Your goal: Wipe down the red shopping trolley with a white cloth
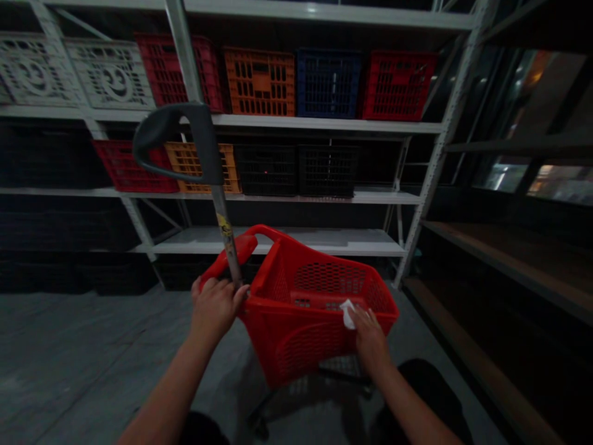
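A small red plastic shopping cart [324, 303] with mesh-patterned sides stands on the floor in front of me. My left hand [215, 309] is closed around the cart's red push handle [231, 256] at its near end, beside the foot of a metal pole. That pole [223, 225] rises from the handle end and carries a dark grey loop grip [204, 145] and a yellow sticker. On the near rim of the basket, my right hand [368, 330] presses a crumpled white wipe [347, 314]. Part of the wipe is hidden beneath the fingers.
Behind the cart runs a white metal shelf rack [287, 241]. It bears white crates [111, 74], an orange crate [260, 80], a blue crate [328, 83], red crates [398, 85] and black crates [266, 168]. Darker shelving [504, 253] stands close on the right.
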### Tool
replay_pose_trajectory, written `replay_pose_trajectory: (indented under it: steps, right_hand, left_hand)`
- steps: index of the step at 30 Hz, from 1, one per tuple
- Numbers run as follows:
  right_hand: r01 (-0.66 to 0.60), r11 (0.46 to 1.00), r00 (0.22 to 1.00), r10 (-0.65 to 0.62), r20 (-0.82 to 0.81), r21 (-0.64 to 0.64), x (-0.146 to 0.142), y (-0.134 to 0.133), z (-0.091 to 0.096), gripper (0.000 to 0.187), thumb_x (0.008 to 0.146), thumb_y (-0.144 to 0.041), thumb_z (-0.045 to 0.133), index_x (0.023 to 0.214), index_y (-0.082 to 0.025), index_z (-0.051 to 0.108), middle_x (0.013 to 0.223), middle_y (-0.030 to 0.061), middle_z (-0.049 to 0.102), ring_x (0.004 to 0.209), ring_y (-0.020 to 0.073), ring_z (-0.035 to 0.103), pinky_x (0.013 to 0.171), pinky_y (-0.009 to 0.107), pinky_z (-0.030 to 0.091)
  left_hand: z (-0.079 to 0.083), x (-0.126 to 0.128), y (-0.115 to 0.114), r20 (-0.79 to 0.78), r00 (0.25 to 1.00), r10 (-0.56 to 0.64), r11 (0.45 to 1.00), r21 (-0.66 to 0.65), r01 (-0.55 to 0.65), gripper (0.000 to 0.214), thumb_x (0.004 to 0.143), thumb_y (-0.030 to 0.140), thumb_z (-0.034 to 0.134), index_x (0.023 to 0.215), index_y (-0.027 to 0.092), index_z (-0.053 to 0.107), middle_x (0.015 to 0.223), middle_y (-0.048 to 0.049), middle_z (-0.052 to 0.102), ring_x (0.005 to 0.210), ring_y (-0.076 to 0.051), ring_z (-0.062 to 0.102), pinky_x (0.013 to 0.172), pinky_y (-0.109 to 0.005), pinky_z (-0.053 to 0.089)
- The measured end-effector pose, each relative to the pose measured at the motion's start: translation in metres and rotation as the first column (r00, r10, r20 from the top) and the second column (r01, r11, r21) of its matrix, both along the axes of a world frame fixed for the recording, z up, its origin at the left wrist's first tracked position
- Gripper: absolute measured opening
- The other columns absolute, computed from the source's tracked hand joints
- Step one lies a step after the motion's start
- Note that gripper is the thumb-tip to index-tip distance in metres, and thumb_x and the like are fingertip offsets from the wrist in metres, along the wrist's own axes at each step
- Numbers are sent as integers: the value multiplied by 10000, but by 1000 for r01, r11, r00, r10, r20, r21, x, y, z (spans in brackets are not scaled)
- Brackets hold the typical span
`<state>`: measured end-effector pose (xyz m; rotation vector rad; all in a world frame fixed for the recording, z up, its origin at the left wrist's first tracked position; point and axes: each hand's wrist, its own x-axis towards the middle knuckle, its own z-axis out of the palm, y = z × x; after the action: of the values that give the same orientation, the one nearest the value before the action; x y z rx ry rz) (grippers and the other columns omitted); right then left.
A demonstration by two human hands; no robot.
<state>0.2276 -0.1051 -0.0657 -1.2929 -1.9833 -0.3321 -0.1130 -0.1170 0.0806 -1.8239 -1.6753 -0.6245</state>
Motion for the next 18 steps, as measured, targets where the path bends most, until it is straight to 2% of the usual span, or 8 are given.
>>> replay_pose_trajectory:
  steps: [3,7,9,12,18]
  right_hand:
    - [-1,1000,998,2,-63,12,-32,1,7,605,676,57,292,1216,-148,473,1221,93,516,1167,172,424,991,431,309]
    - [-151,989,985,150,-83,-6,-100,5,24,559,708,30,317,1218,-140,470,1234,89,505,1177,158,411,1000,392,307]
    - [-187,982,981,185,-64,-19,-111,6,28,557,706,25,329,1224,-130,463,1242,90,497,1182,160,404,1003,390,302]
    - [-176,984,984,177,2,-40,-86,2,24,591,686,32,337,1244,-131,438,1259,86,479,1181,170,405,1009,405,286]
    - [8,998,997,-4,76,-58,25,-15,-1,620,682,47,314,1246,-179,436,1246,65,496,1169,167,424,1013,447,258]
  left_hand:
    - [0,-6,6,-4,1000,6,1000,-10,-6,414,815,453,334,663,190,615,693,-56,623,792,-230,495,934,-484,190]
    - [1,-15,14,-20,1000,-3,1000,-17,3,423,818,458,322,661,190,608,702,-58,629,797,-232,495,938,-481,194]
    - [1,-21,18,-35,999,-11,1000,-22,10,424,818,457,317,671,189,610,726,-64,636,804,-235,496,936,-479,198]
    - [0,-30,24,-57,998,-17,999,-38,15,428,818,459,310,690,184,611,748,-73,642,815,-240,497,928,-469,214]
    - [2,-49,40,-76,996,-51,996,-81,44,435,815,460,298,679,183,604,731,-81,636,829,-250,499,911,-461,240]
